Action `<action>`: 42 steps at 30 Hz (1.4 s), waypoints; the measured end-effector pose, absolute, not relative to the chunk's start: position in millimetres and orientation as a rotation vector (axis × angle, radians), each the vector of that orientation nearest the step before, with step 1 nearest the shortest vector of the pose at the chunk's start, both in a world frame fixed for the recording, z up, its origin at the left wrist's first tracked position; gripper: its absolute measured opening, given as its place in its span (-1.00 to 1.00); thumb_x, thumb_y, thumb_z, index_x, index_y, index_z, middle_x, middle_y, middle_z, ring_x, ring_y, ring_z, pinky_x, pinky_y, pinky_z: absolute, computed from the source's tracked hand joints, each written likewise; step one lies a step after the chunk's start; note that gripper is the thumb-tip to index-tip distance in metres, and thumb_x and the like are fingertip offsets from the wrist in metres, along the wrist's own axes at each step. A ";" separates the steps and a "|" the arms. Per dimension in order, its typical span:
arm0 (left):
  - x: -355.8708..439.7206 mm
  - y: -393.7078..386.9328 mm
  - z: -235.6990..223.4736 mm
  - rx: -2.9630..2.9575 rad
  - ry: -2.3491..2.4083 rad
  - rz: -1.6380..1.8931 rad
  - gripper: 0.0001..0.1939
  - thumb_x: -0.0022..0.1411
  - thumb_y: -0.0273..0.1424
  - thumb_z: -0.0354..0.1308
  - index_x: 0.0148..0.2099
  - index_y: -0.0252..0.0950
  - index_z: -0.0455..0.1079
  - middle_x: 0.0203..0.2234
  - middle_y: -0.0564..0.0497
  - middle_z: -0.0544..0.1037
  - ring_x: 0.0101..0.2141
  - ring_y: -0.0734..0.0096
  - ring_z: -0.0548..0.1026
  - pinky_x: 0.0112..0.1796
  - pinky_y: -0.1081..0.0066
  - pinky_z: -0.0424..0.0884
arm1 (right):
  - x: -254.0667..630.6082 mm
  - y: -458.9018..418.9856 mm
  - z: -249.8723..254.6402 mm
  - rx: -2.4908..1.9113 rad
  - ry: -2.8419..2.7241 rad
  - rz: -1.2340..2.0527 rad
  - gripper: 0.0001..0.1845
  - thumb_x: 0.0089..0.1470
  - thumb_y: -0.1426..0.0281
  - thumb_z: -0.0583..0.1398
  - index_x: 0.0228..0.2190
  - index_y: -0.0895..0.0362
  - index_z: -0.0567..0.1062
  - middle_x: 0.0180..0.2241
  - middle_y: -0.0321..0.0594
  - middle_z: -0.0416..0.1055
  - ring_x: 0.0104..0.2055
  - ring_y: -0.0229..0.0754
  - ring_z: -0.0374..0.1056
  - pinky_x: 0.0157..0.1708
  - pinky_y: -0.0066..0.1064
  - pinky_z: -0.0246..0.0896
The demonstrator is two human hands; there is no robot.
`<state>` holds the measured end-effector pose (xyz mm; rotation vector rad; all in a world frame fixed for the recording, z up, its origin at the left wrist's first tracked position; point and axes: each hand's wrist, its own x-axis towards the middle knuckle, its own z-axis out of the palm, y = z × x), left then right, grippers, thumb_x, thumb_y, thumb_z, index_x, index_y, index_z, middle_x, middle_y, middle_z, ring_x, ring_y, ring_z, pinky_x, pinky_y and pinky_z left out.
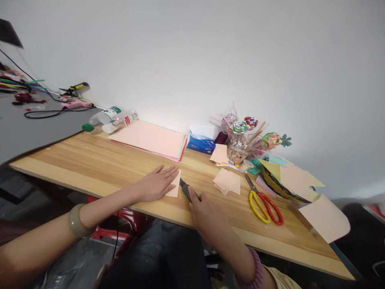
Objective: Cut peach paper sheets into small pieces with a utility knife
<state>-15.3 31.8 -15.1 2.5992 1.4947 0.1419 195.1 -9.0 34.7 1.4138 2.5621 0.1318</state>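
Head view: the wooden tabletop (99,160) carries a stack of large paper sheets (150,138) toward the wall. Nearer the front edge, the left hand (155,184) lies flat, fingers extended, over a small pale paper piece (177,189); the right hand (207,214) grips a dark green cutter (187,192), its tip at the paper's right edge. Good handling here likely means firm, even palm pressure against slipping, fingertips kept back from the tip, and a low, steady wrist.
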 end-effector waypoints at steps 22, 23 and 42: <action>-13.2 29.6 -12.9 2.605 1.479 0.232 -0.46 0.38 -0.21 -0.31 0.32 -0.30 -0.13 0.28 -0.13 -0.09 0.26 0.30 -0.10 0.18 0.11 -0.22 | 189.1 25.4 35.9 1.576 2.575 0.161 -0.51 0.22 0.39 -0.06 0.18 0.15 0.13 -0.20 0.00 0.42 -0.28 -0.09 0.43 -0.37 -0.36 0.25; -13.6 29.3 -13.0 2.607 1.479 0.235 -0.46 0.38 -0.20 -0.32 0.32 -0.30 -0.13 0.28 -0.13 -0.09 0.26 0.30 -0.10 0.18 0.11 -0.23 | 192.8 27.5 37.9 1.592 2.587 0.161 -0.51 0.22 0.38 -0.05 0.17 0.12 0.14 -0.20 -0.03 0.42 -0.26 -0.10 0.42 -0.36 -0.38 0.23; -23.5 94.8 11.4 2.195 1.503 0.181 -0.68 -0.14 -0.42 0.09 -0.23 -0.27 0.38 -0.41 0.01 0.52 -0.36 0.18 0.48 -0.41 0.38 0.34 | 391.5 56.7 26.5 2.359 2.060 0.442 -0.56 0.20 0.30 -0.03 0.06 0.23 0.26 -0.17 0.06 0.43 -0.19 0.01 0.39 -0.35 -0.28 0.23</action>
